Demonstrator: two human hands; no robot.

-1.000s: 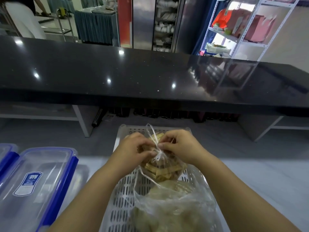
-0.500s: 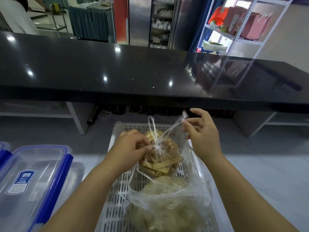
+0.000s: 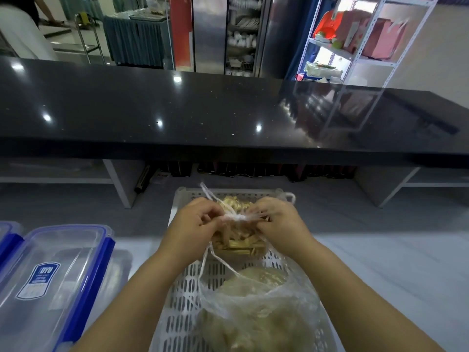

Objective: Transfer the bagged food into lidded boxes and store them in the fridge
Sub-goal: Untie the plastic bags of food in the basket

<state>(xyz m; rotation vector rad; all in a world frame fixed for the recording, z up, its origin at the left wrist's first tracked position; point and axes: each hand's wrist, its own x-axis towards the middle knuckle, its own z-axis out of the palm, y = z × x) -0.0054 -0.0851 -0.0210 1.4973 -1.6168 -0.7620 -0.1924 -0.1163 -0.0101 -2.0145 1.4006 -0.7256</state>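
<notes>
A clear plastic bag of yellow food strips (image 3: pixel 237 243) sits at the far end of a white slotted basket (image 3: pixel 182 301). Its top is tied in a white knot (image 3: pixel 237 217). My left hand (image 3: pixel 193 224) pinches the bag's neck at the knot from the left. My right hand (image 3: pixel 276 222) pinches the plastic at the knot from the right. A second, larger bag of pale food (image 3: pixel 256 311) lies in the basket nearer to me, between my forearms. A clear box with a blue-clipped lid (image 3: pixel 50 280) stands on the counter to the left.
Part of another blue-clipped box (image 3: pixel 7 237) shows at the far left edge. A black raised counter (image 3: pixel 203 115) runs across behind the basket. Beyond it are a steel fridge (image 3: pixel 210 31) and a white shelf rack (image 3: pixel 360 41). The pale worktop (image 3: pixel 380 262) extends to the right.
My right hand, which had pulled a bag strand up and to the right, has come back down to the knot. The left hand has stayed at the knot.
</notes>
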